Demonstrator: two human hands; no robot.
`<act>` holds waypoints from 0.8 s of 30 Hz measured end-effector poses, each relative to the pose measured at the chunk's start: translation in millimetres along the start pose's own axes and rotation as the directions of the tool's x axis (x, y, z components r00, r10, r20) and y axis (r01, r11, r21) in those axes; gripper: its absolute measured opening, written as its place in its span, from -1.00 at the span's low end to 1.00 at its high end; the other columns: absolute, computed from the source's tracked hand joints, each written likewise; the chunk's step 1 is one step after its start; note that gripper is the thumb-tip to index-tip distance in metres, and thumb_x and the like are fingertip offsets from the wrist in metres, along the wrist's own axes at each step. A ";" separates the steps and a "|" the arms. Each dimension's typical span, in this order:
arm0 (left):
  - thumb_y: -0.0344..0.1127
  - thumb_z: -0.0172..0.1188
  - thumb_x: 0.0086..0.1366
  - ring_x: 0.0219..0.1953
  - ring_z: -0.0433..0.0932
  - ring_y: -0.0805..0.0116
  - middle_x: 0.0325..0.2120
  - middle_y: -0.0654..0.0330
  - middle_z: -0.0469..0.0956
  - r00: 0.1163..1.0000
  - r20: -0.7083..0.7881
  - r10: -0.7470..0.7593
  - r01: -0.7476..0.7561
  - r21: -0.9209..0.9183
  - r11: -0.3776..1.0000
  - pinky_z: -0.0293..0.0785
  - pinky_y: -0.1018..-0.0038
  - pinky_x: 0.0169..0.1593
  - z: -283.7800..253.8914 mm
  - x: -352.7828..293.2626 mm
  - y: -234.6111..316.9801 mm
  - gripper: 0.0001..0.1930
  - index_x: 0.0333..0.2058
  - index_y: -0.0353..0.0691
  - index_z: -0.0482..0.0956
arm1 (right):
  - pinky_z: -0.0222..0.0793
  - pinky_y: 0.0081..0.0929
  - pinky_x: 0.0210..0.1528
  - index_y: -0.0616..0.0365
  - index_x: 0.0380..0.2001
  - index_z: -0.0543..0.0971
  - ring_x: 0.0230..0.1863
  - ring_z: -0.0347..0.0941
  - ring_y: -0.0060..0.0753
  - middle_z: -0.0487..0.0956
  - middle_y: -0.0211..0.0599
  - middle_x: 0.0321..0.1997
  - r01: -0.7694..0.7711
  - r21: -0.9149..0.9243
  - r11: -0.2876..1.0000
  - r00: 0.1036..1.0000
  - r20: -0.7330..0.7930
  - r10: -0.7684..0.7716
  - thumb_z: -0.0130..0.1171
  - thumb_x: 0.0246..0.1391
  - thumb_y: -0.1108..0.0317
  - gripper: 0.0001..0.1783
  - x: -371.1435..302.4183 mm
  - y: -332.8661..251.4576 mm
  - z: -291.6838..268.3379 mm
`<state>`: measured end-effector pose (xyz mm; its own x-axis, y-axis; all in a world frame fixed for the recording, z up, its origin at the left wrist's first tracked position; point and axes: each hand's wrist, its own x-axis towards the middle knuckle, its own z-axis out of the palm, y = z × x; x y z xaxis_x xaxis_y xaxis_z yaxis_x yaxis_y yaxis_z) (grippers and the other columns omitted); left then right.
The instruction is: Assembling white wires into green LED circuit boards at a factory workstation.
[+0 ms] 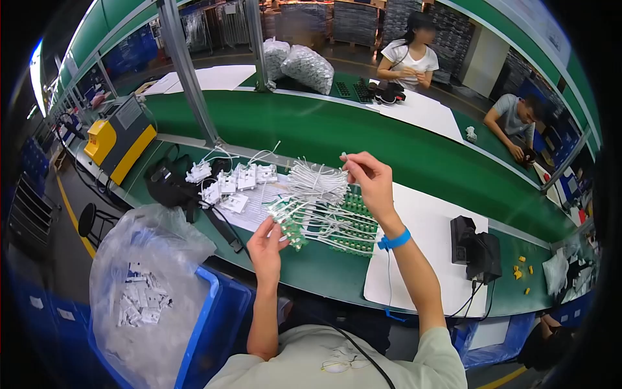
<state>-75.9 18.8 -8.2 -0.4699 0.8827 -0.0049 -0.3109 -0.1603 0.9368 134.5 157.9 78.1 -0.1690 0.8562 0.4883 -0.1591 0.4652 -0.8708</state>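
left hand (pixel 267 241) grips a small green circuit board (pixel 289 228) at its edge, over the green worktop (pixel 324 272); right hand (pixel 368 176) pinches a thin white wire (pixel 324 185) raised above the bundle; light, limp wires, probably fragile solder joints; hold board edges.

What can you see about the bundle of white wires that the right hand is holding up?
The bundle of white wires is a loose bunch of thin, white-coated leads. It hangs above the green bench, and many leads run down to small green circuit boards lying in a row there. The right hand pinches a wire end at the top between its fingers. The left hand touches the nearest board, below the bundle.
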 end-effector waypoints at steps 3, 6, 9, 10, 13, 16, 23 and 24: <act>-0.46 0.11 0.44 -0.16 0.65 0.39 -0.10 0.12 0.59 0.997 0.066 0.029 -0.027 -0.022 0.999 0.68 0.51 -0.21 14.4 -6.3 9.7 -0.61 0.19 -0.50 0.42 | 0.41 -0.66 -0.28 0.34 -0.17 0.64 -0.35 0.48 -0.64 0.62 -0.32 -0.31 -0.043 -0.060 0.997 0.994 0.102 0.049 0.17 0.24 0.53 -0.85 -22.9 -22.7 10.1; -0.46 0.12 0.44 -0.16 0.65 0.39 -0.09 0.12 0.59 0.991 0.128 0.043 -0.038 -0.044 0.998 0.68 0.51 -0.21 27.0 -11.8 21.8 -0.62 0.17 -0.50 0.44 | 0.34 -0.65 -0.34 0.31 -0.24 0.63 -0.37 0.43 -0.66 0.58 -0.36 -0.37 0.008 -0.143 0.990 0.986 0.167 0.016 0.24 0.18 0.53 -0.90 -45.2 -35.4 19.4; -0.45 0.15 0.42 -0.17 0.63 0.44 -0.12 0.16 0.59 0.988 0.146 0.040 -0.031 -0.058 0.998 0.67 0.53 -0.24 34.0 -17.8 31.3 -0.62 0.17 -0.47 0.46 | 0.27 -0.51 -0.47 0.25 -0.30 0.63 -0.51 0.39 -0.53 0.52 -0.32 -0.44 0.137 -0.325 0.936 0.968 0.243 -0.058 0.32 0.11 0.51 -0.91 -60.4 -55.0 25.1; -0.44 0.16 0.42 -0.18 0.62 0.46 -0.13 0.17 0.59 0.987 0.155 0.035 -0.027 -0.053 0.998 0.66 0.54 -0.25 36.6 -19.2 33.0 -0.61 0.16 -0.47 0.46 | 0.27 -0.49 -0.49 0.24 -0.31 0.64 -0.55 0.39 -0.48 0.52 -0.30 -0.43 0.205 -0.354 0.912 0.953 0.283 -0.104 0.33 0.11 0.50 -0.91 -64.5 -58.1 24.3; -0.43 0.17 0.42 -0.19 0.60 0.49 -0.14 0.19 0.59 0.983 0.177 0.041 -0.032 -0.057 0.998 0.66 0.56 -0.26 43.0 -24.5 38.2 -0.61 0.17 -0.45 0.47 | 0.37 -0.41 -0.52 0.17 -0.25 0.65 -0.54 0.47 -0.30 0.52 -0.30 -0.48 0.539 -0.443 0.716 0.821 0.467 -0.329 0.37 0.01 0.54 -0.81 -71.9 -62.5 20.8; -0.43 0.16 0.42 -0.20 0.60 0.50 -0.14 0.20 0.58 0.977 0.205 0.063 -0.049 -0.074 0.996 0.66 0.56 -0.26 47.3 -27.4 39.4 -0.62 0.16 -0.45 0.47 | 0.42 -0.36 -0.50 0.13 -0.23 0.64 -0.53 0.51 -0.25 0.51 -0.32 -0.48 0.593 -0.513 0.621 0.788 0.527 -0.317 0.36 0.00 0.51 -0.78 -77.2 -74.2 19.0; -0.39 0.15 0.44 -0.21 0.61 0.52 -0.16 0.19 0.61 0.974 0.225 0.028 -0.008 -0.090 0.996 0.65 0.58 -0.26 53.1 -28.4 34.6 -0.61 0.18 -0.42 0.45 | 0.45 -0.30 -0.47 0.16 -0.19 0.60 -0.45 0.57 -0.09 0.61 -0.18 -0.42 0.429 -0.615 0.662 0.900 0.351 -0.258 0.24 0.14 0.53 -0.84 -86.5 -76.0 18.6; -0.38 0.15 0.44 -0.21 0.61 0.52 -0.15 0.18 0.62 0.968 0.251 -0.005 0.035 -0.115 0.993 0.65 0.58 -0.26 51.4 -25.5 27.3 -0.61 0.18 -0.42 0.45 | 0.45 -0.30 -0.47 0.16 -0.19 0.60 -0.45 0.57 -0.09 0.61 -0.18 -0.42 0.430 -0.616 0.660 0.900 0.350 -0.259 0.24 0.14 0.53 -0.84 -88.3 -73.2 17.6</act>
<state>-29.9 14.6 35.5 -0.2455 0.9662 0.0781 -0.4203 -0.1787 0.8896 143.9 44.3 99.7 -0.4517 0.5715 0.6851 0.4214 0.8135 -0.4008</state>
